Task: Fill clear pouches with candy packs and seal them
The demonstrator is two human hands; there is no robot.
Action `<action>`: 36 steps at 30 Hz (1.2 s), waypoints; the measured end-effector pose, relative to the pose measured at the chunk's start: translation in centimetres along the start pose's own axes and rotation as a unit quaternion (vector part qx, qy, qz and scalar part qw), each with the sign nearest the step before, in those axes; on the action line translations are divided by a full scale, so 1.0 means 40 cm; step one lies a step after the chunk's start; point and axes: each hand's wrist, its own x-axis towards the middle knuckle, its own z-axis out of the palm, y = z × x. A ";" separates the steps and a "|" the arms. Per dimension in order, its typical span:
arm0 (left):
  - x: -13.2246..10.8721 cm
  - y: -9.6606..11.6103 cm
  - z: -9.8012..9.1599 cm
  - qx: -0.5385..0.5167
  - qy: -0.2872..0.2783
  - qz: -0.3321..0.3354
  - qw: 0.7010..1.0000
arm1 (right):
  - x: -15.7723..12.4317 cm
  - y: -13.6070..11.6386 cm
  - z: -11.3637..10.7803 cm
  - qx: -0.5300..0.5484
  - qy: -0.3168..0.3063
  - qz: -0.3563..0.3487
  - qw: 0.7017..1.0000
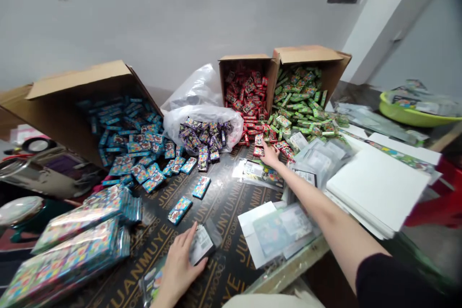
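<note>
My left hand rests near the front edge of the dark table, its fingers closed round a clear plastic packet with a printed card inside. My right hand is stretched far forward, fingers down on a small red pack at the edge of the spilled red packs. Whether it grips the pack is hidden by the hand. Green packs lie just right of it, and purple packs spill from a clear bag to its left.
Three cardboard boxes lie on their sides: one with blue packs, one with red, one with green. Stacks of filled packets sit at front left. Clear sleeves and white card sheets lie at right. A green bowl stands far right.
</note>
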 end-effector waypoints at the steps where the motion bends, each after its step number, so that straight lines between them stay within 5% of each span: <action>1: 0.004 -0.001 -0.003 0.008 0.008 -0.001 1.000 | 0.004 0.001 -0.006 0.011 -0.008 -0.022 1.000; 6: 0.059 0.105 -0.054 -0.019 0.101 -0.003 0.995 | -0.121 -0.121 0.026 0.087 -0.102 -0.175 0.975; 9: 0.101 0.192 -0.077 -0.093 0.107 -0.021 0.990 | -0.248 -0.219 0.049 0.193 -0.284 -0.269 0.900; 11: 0.116 0.225 -0.079 -0.208 0.027 -0.070 0.975 | -0.315 -0.260 0.053 0.262 -0.380 -0.291 0.838; 13: 0.117 0.233 -0.075 -0.372 -0.051 -0.147 0.915 | -0.359 -0.277 0.054 0.306 -0.390 -0.279 0.823; 16: 0.098 0.218 -0.069 -0.556 -0.056 -0.246 0.792 | -0.394 -0.280 0.056 0.319 -0.311 -0.296 0.845; 19: 0.077 0.196 -0.067 -0.603 -0.038 -0.278 0.747 | -0.423 -0.282 0.063 0.265 -0.260 -0.391 0.842; 22: 0.060 0.170 -0.066 -0.565 -0.044 -0.258 0.782 | -0.449 -0.290 0.074 0.234 -0.222 -0.420 0.848; 26: 0.024 0.106 -0.069 -0.296 0.054 -0.187 0.935 | -0.445 -0.277 0.099 0.212 -0.168 -0.391 0.880; 28: 0.003 0.074 -0.068 -0.142 0.049 -0.115 0.982 | -0.434 -0.260 0.116 0.188 -0.168 -0.393 0.885; 32: -0.023 0.051 -0.062 -0.022 -0.018 -0.050 0.998 | -0.426 -0.234 0.145 0.136 -0.210 -0.420 0.873; 36: -0.019 0.068 -0.075 -0.030 0.005 -0.030 0.999 | -0.430 -0.231 0.151 0.163 -0.281 -0.436 0.839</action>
